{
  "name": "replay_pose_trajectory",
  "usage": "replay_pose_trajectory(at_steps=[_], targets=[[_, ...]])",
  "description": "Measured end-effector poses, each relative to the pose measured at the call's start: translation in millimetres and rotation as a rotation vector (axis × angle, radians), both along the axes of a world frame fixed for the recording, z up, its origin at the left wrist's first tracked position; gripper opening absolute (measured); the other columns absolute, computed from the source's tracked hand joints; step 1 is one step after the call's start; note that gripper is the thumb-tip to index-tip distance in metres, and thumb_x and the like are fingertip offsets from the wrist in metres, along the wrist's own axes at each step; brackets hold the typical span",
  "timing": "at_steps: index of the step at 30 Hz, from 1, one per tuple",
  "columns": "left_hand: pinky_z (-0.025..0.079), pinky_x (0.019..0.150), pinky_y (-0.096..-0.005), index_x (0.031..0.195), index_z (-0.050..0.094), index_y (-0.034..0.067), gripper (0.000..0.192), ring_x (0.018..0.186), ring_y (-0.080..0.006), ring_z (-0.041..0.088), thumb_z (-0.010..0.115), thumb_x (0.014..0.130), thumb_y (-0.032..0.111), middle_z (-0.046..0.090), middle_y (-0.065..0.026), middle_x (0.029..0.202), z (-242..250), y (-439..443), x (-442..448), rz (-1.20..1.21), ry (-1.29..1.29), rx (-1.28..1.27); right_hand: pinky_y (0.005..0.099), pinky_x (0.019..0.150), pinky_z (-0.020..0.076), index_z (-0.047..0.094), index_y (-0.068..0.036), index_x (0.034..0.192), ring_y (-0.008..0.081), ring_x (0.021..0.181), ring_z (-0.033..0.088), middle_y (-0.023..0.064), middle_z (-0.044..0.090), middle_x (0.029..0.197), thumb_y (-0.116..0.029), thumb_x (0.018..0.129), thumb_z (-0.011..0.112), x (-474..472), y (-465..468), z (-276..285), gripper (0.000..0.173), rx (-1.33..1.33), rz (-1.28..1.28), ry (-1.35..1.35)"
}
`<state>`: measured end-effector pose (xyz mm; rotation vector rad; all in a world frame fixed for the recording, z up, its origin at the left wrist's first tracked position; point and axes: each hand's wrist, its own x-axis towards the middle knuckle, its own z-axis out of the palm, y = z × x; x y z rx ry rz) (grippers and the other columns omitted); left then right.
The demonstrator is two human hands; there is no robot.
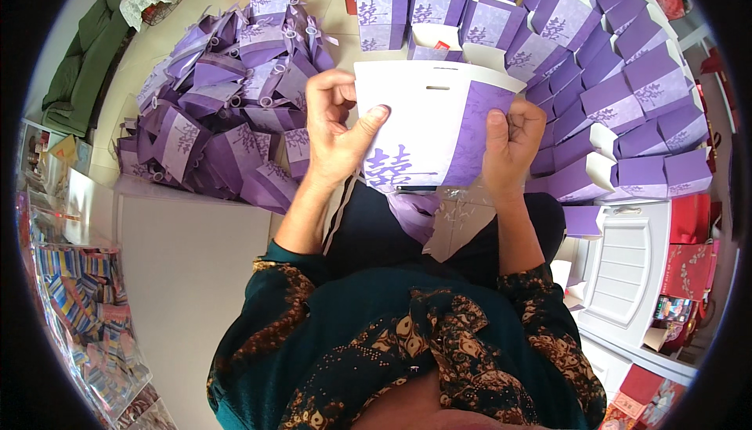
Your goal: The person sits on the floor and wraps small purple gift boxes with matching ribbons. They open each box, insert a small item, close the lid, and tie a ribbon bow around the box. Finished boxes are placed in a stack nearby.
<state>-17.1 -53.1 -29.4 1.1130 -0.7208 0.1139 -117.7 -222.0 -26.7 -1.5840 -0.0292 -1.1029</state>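
Note:
A purple and white paper gift bag (417, 130) with a double-happiness print and slots near its top edge is held up before me. My left hand (346, 124) grips its left edge, thumb on the front face. The right edge is pinched by my right hand (510, 139), its fingers curled behind. Below the bag, a bundle of lilac ribbon (414, 215) hangs between my knees. A dark flat object, partly covered by the bag's lower edge, lies just above the ribbon.
Ribboned purple bags (229, 95) are heaped on the floor at the upper left. Rows of open purple boxes or bags (605, 86) stand at the upper right. A pale flat surface (194, 301) lies to my left, a white cabinet door (620, 259) to my right.

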Motion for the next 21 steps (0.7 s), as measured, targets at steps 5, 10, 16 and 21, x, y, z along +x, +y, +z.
replay_pose_trajectory(at_steps=[5,10,16,21], targets=[[0.043,0.073,-0.0253,0.103,0.059,0.001,0.034,0.079,-0.0112,0.054,0.071,0.074,0.013,0.055,-0.0027,0.086,22,16,22,-0.161,-0.138,0.37,0.0182,0.065,0.0353,0.044,0.001,0.107,0.0039,0.071,0.044,0.001,0.049,0.086,-0.003,0.086,0.054,-1,-13,13,0.024,-0.034,0.143,0.088],[0.043,0.07,-0.0254,0.094,0.063,0.001,0.023,0.077,-0.0106,0.054,0.071,0.074,0.011,0.054,-0.0022,0.081,36,16,34,-0.312,-0.117,0.398,0.0224,0.071,0.0413,0.048,0.001,0.109,0.0085,0.078,0.051,0.0045,0.056,0.089,-0.01,0.086,0.057,-7,-21,10,0.027,-0.015,0.218,0.15],[0.042,0.059,-0.0255,0.083,0.061,0.0,0.016,0.071,-0.0129,0.054,0.07,0.073,0.007,0.059,-0.0072,0.078,54,15,35,-0.469,-0.191,0.461,0.024,0.068,0.0414,0.06,0.001,0.098,0.0109,0.075,0.052,0.0036,0.057,0.083,-0.012,0.078,0.065,-5,-35,37,0.024,-0.301,0.32,0.309],[0.042,0.057,-0.0262,0.097,0.065,0.003,0.022,0.065,-0.0132,0.055,0.067,0.076,0.006,0.065,-0.0087,0.081,63,12,28,-0.428,-0.33,0.523,0.0265,0.062,0.0398,0.064,-0.002,0.102,0.0145,0.069,0.05,0.0045,0.053,0.074,-0.013,0.075,0.066,2,-41,60,0.029,-0.498,0.453,0.443]])
